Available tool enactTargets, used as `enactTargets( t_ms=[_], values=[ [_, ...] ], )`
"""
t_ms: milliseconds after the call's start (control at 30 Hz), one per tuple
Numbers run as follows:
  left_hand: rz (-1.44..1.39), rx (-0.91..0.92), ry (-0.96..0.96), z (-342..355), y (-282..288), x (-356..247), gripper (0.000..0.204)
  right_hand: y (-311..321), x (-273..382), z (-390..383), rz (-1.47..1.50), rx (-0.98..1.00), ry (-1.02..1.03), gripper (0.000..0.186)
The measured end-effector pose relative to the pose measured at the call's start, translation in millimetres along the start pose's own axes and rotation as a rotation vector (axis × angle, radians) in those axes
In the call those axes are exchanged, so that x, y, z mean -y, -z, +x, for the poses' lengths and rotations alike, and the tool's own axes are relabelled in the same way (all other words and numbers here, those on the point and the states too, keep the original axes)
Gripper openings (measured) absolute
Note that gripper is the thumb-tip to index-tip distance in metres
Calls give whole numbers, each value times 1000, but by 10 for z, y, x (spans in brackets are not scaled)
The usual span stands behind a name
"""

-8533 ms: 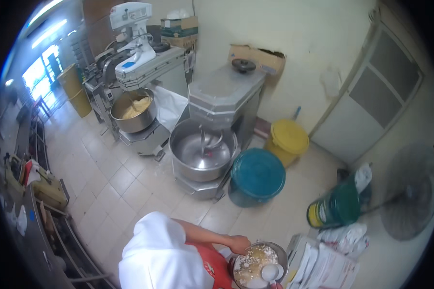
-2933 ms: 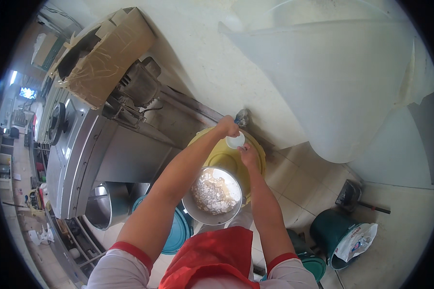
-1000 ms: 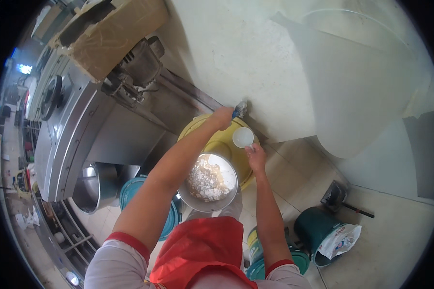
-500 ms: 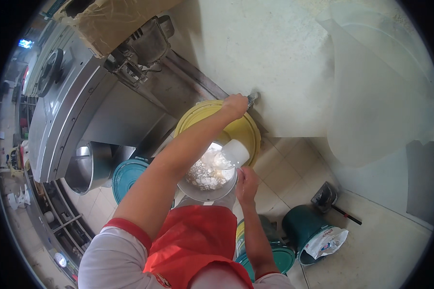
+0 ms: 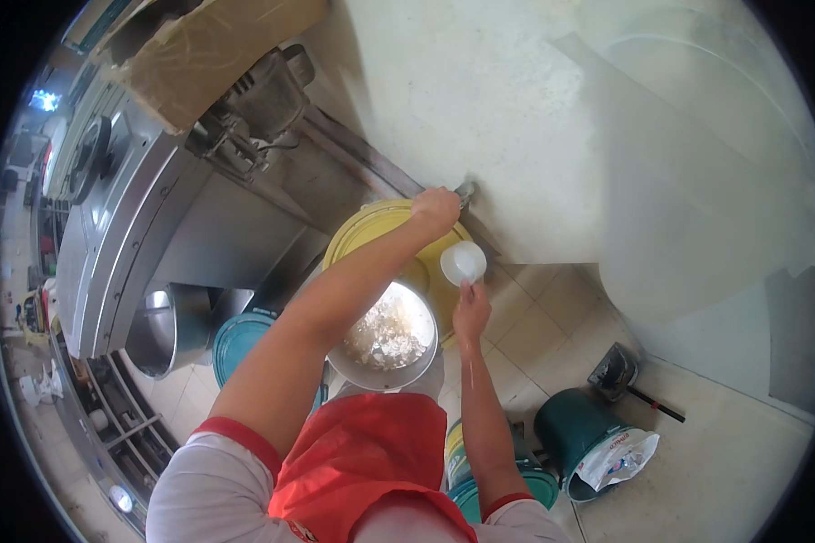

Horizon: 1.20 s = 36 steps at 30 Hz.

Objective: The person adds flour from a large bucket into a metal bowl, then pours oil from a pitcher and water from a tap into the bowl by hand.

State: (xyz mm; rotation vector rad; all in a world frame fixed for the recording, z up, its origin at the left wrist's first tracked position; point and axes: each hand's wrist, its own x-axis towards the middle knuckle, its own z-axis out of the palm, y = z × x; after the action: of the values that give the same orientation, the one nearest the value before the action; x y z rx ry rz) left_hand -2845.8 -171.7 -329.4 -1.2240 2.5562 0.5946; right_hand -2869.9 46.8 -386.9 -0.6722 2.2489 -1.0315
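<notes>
A round metal bowl [image 5: 398, 376] holding a lumpy, whitish floury mixture [image 5: 385, 339] sits in front of my apron, at the near side of a large yellow round tub [image 5: 362, 237]. My right hand [image 5: 471, 315] grips a white plastic cup [image 5: 463, 262] by its handle, to the right of the bowl and over the tub's right edge. At the tub's far side my left hand [image 5: 436, 209] is closed around a small metal fitting, apparently a tap [image 5: 467, 191], by the pale wall. My left forearm passes over the bowl's left edge and hides part of it.
Steel machinery [image 5: 217, 208] with a cardboard box [image 5: 217, 63] on top stands at left. A teal lidded bucket [image 5: 244, 339] is beside my left arm. Lower right are a green bin [image 5: 566, 416] with a plastic bag [image 5: 618, 462] and a black dustpan [image 5: 614, 371].
My right hand has lifted the cup away from over the bowl, up and to the right, and turned it from tipped to more upright. My left hand stays at the fitting.
</notes>
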Motion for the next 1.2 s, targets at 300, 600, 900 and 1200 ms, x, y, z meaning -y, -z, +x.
enactTargets(
  t_ms=[300,600,900,1200],
  values=[
    [-83,-43,78,202,-100,-180,24,-823,-540,1196,91,145,-202,27],
    [-1441,-4,780,396,-210,-148,15,-688,-100,1060,-3,153,-131,28],
    [-1410,144,582,444,-360,-88,15,-812,-223,1112,137,236,-269,30],
    [-1872,63,868,477,-409,-114,14,-947,-357,1089,91,236,-290,33]
  ],
)
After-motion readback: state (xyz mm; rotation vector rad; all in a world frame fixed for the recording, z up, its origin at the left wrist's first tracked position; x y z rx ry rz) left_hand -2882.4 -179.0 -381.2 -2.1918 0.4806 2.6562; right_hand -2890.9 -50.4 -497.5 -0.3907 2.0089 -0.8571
